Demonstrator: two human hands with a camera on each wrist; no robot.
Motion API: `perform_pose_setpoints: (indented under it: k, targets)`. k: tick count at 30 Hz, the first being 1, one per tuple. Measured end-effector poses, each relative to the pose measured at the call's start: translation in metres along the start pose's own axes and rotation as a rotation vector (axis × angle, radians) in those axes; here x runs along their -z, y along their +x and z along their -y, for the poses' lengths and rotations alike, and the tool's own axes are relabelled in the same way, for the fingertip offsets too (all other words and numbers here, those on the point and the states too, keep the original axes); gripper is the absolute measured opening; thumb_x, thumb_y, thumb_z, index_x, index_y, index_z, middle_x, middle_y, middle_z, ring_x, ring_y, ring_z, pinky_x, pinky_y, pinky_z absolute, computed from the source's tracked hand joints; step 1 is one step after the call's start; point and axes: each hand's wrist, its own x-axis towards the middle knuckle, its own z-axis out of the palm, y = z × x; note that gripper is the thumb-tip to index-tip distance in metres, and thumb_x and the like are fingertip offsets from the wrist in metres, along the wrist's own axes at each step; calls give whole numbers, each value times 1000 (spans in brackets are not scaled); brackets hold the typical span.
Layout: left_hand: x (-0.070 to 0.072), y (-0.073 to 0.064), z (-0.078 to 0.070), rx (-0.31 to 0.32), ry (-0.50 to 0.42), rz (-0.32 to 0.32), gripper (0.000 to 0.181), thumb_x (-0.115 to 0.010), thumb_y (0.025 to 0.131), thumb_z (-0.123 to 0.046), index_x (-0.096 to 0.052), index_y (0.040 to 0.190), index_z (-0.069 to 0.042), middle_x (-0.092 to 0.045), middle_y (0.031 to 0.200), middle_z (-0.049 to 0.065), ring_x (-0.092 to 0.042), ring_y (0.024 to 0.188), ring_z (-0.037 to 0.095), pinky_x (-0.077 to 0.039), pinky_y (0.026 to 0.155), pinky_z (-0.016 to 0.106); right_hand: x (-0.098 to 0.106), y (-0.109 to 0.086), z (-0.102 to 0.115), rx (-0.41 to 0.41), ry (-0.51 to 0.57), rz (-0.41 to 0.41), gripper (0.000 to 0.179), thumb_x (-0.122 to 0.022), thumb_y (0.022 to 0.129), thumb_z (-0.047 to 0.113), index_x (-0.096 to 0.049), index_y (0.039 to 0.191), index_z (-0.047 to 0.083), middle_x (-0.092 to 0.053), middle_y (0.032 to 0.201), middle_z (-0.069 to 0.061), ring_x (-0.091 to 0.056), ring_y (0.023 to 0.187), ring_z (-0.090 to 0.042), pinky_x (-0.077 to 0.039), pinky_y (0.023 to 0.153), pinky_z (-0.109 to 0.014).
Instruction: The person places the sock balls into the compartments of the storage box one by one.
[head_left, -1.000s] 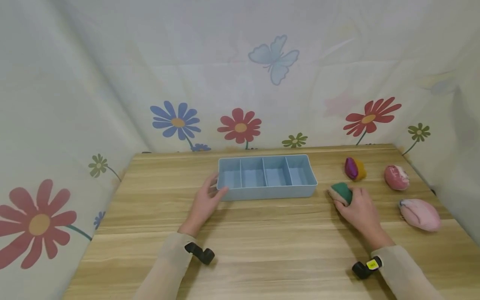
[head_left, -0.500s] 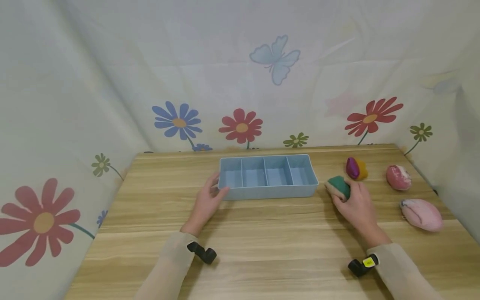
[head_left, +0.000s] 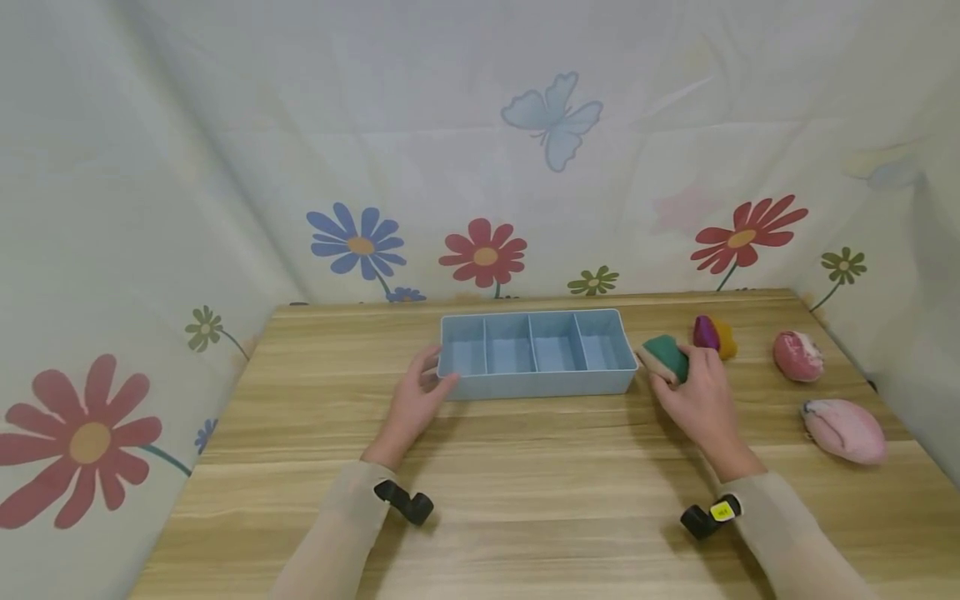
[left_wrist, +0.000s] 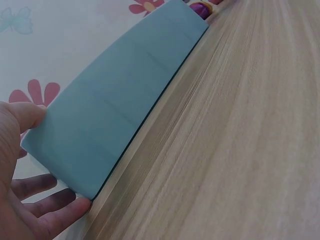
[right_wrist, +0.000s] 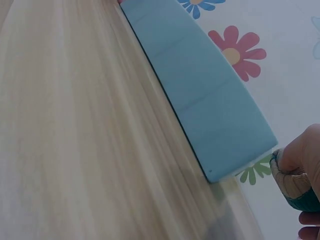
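Observation:
My left hand (head_left: pixel 409 408) holds the left end of a light blue box (head_left: pixel 540 384) with a row of compartments. Its thumb (left_wrist: pixel 31 114) lies at the front rim, and the other fingers reach along the end wall. In the head view, my right hand (head_left: pixel 701 400) grips a rounded green and beige cloth bundle (head_left: pixel 667 355) between thumb and fingers, just off the box's right end. The right wrist view shows this bundle (right_wrist: pixel 292 185) raised to about rim height. No bundle shows in the compartments.
Behind the right hand lies a purple and yellow bundle (head_left: pixel 715 336). Farther right on the wooden table (head_left: pixel 525 500) are a dark pink bundle (head_left: pixel 798 356) and a pale pink one (head_left: pixel 844 431). A flower-printed curtain (head_left: pixel 420 150) borders the table's back and sides.
My right hand has carried the green and beige bundle left and up toward the box's right end. The left hand and the box have stayed nearly still.

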Motion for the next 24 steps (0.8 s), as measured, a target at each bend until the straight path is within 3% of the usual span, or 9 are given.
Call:
perform_pose_setpoints:
  k: [2,4,9,24]
  targets:
    - [1,-3,-9,-5,-14,2,61,-65,88,-28,-40,139,-7,-44,133,27,-50,113,43,-41,92,51,-1,2,3,7,9,-13,57,-70,78,15,-45,122,-11,-44,110,-26,-44,95,-39,-41,82,-57]
    - [1,-3,-8,-7,-16,-4,60,-65,88,-28,-40,139,-8,-45,132,26,-51,113,42,-42,91,50,-2,5,7,6,16,-21,55,-70,78,15,-45,121,-10,-43,110,-26,-44,96,-39,-41,81,-57]
    - [-3,3,12,-6,-20,-25,63,-66,85,-42,-42,137,-16,-48,130,18,-52,112,36,-44,90,46,-3,9,12,-10,37,-38,54,-70,79,16,-45,119,-10,-42,111,-25,-44,98,-39,-43,81,-57]
    - [-4,5,16,-2,-94,-44,61,-69,84,-35,-44,136,-14,-49,129,19,-53,109,35,-44,89,46,-14,22,37,-94,154,-84,56,-68,82,22,-44,122,-9,-42,114,-24,-44,98,-37,-43,84,-53]
